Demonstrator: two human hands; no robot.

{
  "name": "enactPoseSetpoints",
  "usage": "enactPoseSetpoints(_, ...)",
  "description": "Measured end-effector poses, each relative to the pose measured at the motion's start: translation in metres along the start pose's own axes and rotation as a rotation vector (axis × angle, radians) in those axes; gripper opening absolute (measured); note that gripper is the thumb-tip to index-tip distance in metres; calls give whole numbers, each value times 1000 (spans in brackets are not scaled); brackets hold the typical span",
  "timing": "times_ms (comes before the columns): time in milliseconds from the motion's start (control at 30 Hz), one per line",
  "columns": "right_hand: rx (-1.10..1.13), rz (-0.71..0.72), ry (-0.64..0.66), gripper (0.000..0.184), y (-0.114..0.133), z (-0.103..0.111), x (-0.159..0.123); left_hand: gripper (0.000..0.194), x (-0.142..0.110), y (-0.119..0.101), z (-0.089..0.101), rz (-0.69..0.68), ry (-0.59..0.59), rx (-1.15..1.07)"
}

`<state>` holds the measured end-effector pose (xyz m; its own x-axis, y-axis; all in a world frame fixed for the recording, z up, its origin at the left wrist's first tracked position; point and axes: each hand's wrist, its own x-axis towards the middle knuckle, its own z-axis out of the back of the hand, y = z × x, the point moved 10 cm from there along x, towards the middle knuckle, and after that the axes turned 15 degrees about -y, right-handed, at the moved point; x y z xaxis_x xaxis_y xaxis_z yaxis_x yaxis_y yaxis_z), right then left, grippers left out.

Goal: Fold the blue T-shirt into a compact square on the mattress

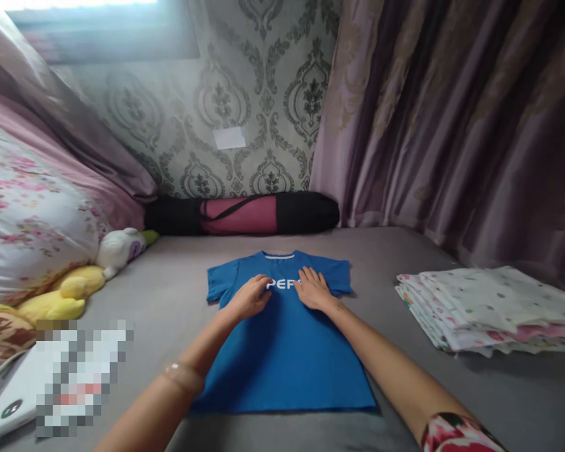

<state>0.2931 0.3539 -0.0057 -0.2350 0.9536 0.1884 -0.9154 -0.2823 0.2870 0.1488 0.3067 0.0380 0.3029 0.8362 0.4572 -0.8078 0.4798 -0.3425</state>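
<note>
A small blue T-shirt (282, 342) with white letters on the chest lies spread flat, front up, on a grey bed sheet (386, 263). Both my hands rest on its chest, side by side. My left hand (250, 295) lies palm down with fingers stretched over the left part of the lettering. My right hand (313, 287) lies flat with fingers spread over the right part of the lettering. Neither hand holds anything. A clear bangle sits on my left wrist.
A stack of folded patterned cloths (489, 311) lies at the right. A black and pink rolled mat (245, 214) lies along the wall. Floral pillows (23, 220), a white soft toy (120, 248) and a yellow soft toy (61, 295) sit at the left. Curtains (452, 119) hang at the right.
</note>
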Motion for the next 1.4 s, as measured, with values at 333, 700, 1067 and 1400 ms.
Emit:
enactPoseSetpoints(333, 8, 10, -59, 56, 1, -19, 59, 41, 51, 80, -36, 283, 13, 266)
enactPoseSetpoints(700, -2, -1, -154, 54, 2, -16, 66, 82, 52, 99, -50, 462, 16, 410)
enactPoseSetpoints(1067, 62, -203, -98, 70, 10, -21, 76, 83, 47, 102, -52, 510, 27, 394)
enactPoseSetpoints(1400, 75, -121, -30, 69, 9, -26, 73, 74, 46, 99, -47, 475, -35, 430)
